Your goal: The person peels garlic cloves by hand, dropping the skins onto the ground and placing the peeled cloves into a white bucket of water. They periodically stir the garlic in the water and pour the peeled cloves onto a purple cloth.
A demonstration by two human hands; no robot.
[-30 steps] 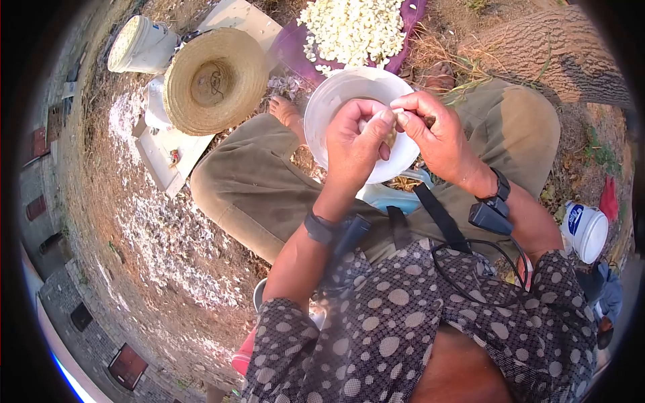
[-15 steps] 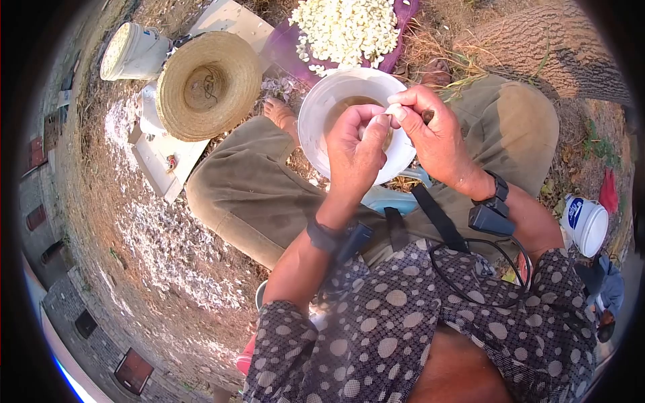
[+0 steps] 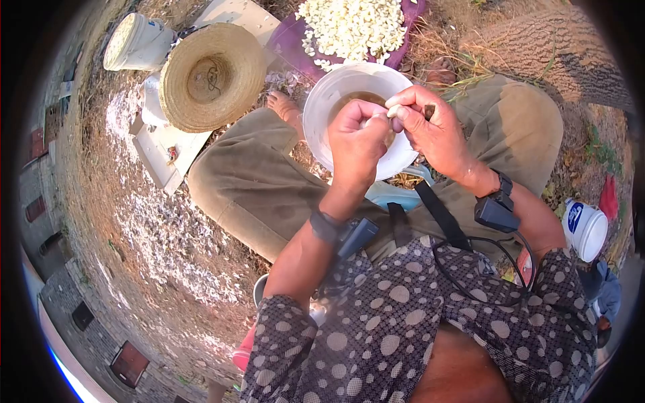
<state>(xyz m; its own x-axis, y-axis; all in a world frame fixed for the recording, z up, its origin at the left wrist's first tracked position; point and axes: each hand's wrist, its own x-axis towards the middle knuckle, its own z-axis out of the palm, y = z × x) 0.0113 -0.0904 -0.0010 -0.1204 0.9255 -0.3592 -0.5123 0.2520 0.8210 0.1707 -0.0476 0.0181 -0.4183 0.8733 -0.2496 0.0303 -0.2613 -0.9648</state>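
Note:
Over a white bucket point(image 3: 321, 94) holding brownish water, my two hands meet at the fingertips. A small pale garlic clove point(image 3: 392, 112) is pinched between them, mostly covered by the fingers. My left hand point(image 3: 358, 141) has its thumb and forefinger closed on one side of it. My right hand point(image 3: 433, 131) grips the other side with thumb and forefinger, the other fingers curled. Just beyond the bucket, a heap of peeled garlic cloves point(image 3: 356, 27) lies on a purple cloth point(image 3: 290, 43).
At the left are a straw hat point(image 3: 236, 80), a filled white bucket point(image 3: 144, 43) and a shallow tray point(image 3: 151, 158). Papery skins point(image 3: 168, 248) litter the ground. A tree trunk point(image 3: 551, 54) is at upper right. A lidded white bucket point(image 3: 586, 232) stands at right.
Both hands stay together over the bucket, with a slight shift of the fingers on the clove. The whole view has shifted a little.

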